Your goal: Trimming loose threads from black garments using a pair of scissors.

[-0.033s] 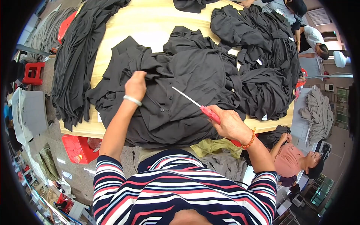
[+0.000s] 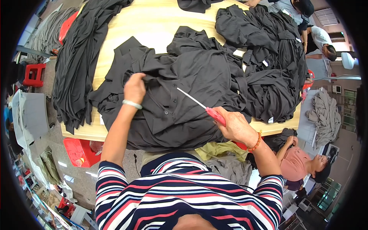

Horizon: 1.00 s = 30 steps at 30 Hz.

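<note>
A dark grey buttoned shirt [image 2: 153, 128] lies spread and rumpled in front of me, on more dark cloth. My left hand [image 2: 134, 89], with a pale bangle at the wrist, is closed on a fold of it near the collar area; the fingertips are partly hidden. In my right hand [image 2: 235, 124] is a red-handled screwdriver-like tool [image 2: 211, 112], gripped by the handle. Its thin metal shaft points up and left, and the tip is over the shirt beside the row of buttons [image 2: 174, 100]. Whether the tip touches the cloth I cannot tell.
Dark garments are heaped on the wooden table [image 2: 145, 21] at the left [image 2: 82, 57] and right [image 2: 276, 92]. A red bin [image 2: 74, 147] stands below the front left edge. To the right a co-worker in a pink top [image 2: 297, 165] handles dark cloth; other people stand at the far right.
My left hand has shifted slightly left and toward me. The right hand and the tool have barely moved.
</note>
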Each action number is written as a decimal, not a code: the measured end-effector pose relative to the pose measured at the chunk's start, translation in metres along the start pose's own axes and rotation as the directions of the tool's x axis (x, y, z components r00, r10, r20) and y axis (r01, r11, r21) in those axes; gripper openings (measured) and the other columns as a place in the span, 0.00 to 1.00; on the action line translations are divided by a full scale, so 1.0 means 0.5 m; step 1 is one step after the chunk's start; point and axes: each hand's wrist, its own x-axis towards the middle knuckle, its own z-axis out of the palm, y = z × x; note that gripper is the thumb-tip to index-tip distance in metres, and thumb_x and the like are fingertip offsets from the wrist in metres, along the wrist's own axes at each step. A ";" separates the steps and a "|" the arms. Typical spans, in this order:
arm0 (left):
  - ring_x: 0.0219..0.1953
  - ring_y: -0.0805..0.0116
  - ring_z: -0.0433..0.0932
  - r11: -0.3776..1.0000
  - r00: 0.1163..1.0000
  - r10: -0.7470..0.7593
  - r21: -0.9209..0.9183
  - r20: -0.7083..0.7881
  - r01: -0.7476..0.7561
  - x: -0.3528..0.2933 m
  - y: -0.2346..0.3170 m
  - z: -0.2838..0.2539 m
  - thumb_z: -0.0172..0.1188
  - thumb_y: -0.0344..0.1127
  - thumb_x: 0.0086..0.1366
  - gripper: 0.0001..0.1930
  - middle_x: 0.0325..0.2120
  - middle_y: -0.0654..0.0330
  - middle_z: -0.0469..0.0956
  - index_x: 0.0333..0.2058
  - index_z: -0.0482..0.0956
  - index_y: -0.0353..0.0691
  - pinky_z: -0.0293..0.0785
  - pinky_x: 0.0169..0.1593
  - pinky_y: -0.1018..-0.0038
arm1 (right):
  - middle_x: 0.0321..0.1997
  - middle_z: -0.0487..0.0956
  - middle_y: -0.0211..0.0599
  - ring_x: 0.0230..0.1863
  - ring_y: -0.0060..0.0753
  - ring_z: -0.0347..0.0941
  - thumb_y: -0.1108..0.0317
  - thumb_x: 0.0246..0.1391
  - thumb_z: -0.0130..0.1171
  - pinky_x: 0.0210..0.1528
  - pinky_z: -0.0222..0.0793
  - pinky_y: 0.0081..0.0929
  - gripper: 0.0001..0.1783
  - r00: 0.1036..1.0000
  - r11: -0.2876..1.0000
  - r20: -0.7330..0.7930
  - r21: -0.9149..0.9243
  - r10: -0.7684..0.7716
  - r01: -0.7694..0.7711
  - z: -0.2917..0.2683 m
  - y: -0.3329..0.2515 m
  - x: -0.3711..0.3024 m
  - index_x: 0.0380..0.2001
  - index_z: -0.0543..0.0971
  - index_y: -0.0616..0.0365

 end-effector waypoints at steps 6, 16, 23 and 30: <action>0.38 0.69 0.77 0.863 0.853 -0.498 -0.182 -0.154 0.471 -0.076 -0.140 -0.132 0.46 0.19 0.61 0.15 0.37 0.58 0.78 0.44 0.76 0.33 0.72 0.47 0.78 | 0.31 0.80 0.48 0.36 0.56 0.76 0.67 0.56 0.56 0.40 0.70 0.45 0.16 0.999 0.998 -0.003 -0.036 0.053 -0.053 -0.022 -0.004 0.029 0.48 0.71 0.53; 0.67 0.52 0.54 1.000 0.852 0.016 -0.003 0.524 -0.017 0.001 0.069 0.064 0.57 0.45 0.60 0.27 0.63 0.55 0.63 0.58 0.69 0.45 0.48 0.66 0.52 | 0.26 0.78 0.51 0.33 0.58 0.76 0.65 0.54 0.57 0.38 0.70 0.47 0.18 0.999 0.972 0.037 -0.236 0.021 -0.012 -0.035 -0.038 0.098 0.47 0.70 0.57; 0.68 0.52 0.52 0.999 0.860 0.028 -0.041 0.509 -0.008 -0.015 0.041 0.064 0.57 0.45 0.60 0.28 0.63 0.57 0.62 0.59 0.69 0.46 0.44 0.66 0.47 | 0.22 0.77 0.50 0.28 0.57 0.76 0.66 0.52 0.58 0.32 0.70 0.48 0.16 0.984 0.955 0.123 -0.252 -0.130 0.158 -0.014 -0.084 0.180 0.42 0.71 0.60; 0.65 0.50 0.58 0.947 0.920 -0.008 -0.293 0.392 0.133 -0.029 0.007 0.030 0.58 0.48 0.64 0.27 0.61 0.54 0.66 0.58 0.69 0.43 0.47 0.67 0.53 | 0.19 0.76 0.50 0.24 0.55 0.76 0.66 0.51 0.58 0.26 0.69 0.47 0.16 0.995 0.918 0.025 -0.384 -0.092 0.095 -0.017 -0.046 0.167 0.41 0.71 0.60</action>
